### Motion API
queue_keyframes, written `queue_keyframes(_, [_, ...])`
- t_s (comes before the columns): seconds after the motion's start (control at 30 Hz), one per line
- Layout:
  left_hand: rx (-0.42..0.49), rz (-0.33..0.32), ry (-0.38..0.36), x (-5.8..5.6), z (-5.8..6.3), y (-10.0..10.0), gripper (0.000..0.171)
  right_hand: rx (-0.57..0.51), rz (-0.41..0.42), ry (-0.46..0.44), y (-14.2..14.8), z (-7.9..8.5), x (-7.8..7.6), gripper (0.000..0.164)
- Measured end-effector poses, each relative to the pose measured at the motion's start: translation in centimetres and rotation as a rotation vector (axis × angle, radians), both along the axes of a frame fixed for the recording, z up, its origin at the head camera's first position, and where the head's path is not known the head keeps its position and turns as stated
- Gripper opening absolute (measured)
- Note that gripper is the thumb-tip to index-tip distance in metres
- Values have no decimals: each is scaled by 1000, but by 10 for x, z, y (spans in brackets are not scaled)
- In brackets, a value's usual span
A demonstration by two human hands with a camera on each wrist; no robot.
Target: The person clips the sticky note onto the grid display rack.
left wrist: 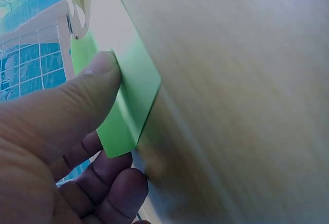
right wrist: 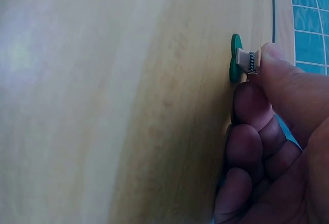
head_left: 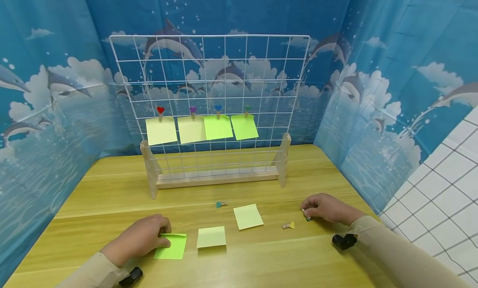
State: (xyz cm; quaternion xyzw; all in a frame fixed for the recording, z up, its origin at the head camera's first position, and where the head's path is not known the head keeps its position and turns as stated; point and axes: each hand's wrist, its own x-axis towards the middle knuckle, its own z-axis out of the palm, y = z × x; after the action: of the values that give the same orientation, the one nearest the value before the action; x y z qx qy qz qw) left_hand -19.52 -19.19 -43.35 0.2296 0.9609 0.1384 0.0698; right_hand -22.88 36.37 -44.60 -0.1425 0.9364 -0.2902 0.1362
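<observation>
At the front left, my left hand (head_left: 143, 237) pinches the edge of a bright green sticky note (head_left: 176, 248) over the table. The left wrist view shows the thumb on the note's face (left wrist: 139, 95) and fingers curled behind it. Over on the right, my right hand (head_left: 330, 209) holds a small wooden clothespin (head_left: 308, 218) close to the tabletop. Its green heart (right wrist: 235, 54) sticks out past the thumb and index fingertips in the right wrist view. Two pale yellow sticky notes, one nearer (head_left: 211, 237) and one farther (head_left: 248, 216), lie between the hands.
A white wire grid (head_left: 224, 78) stands in a wooden base (head_left: 220, 179) at the back. Several sticky notes (head_left: 161, 132) hang on it from heart clothespins (head_left: 160, 110). A yellow-heart clothespin (head_left: 289, 225) and a teal-heart clothespin (head_left: 220, 204) lie on the table (head_left: 261, 255).
</observation>
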Motion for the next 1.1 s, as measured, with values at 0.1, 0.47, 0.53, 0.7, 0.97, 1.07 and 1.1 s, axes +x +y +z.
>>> queue_keyframes(0.1, [0,-7,4,0,0,-1,24,-1,-2,1,1,-2,-1,18])
queue_keyframes(0.47, [25,-1,-22,-2,-2,-1,22,-30,-6,-4,1,-2,0,17])
queue_keyframes(0.53, [25,-3,-19,-2,-3,-1,21,-32,-6,-2,1,-1,0,17])
queue_keyframes(0.7, [36,-22,-6,-4,-3,-5,19,-23,4,3,0,-1,1,16])
queue_keyframes(0.97, [142,5,-27,-11,14,-11,12,-5,3,9,-2,2,3,14])
queue_keyframes(1.07, [185,26,-28,-13,21,-10,6,-2,5,8,-2,2,3,13])
queue_keyframes(1.1, [201,34,-27,-14,23,-10,5,-3,5,7,-2,3,3,13])
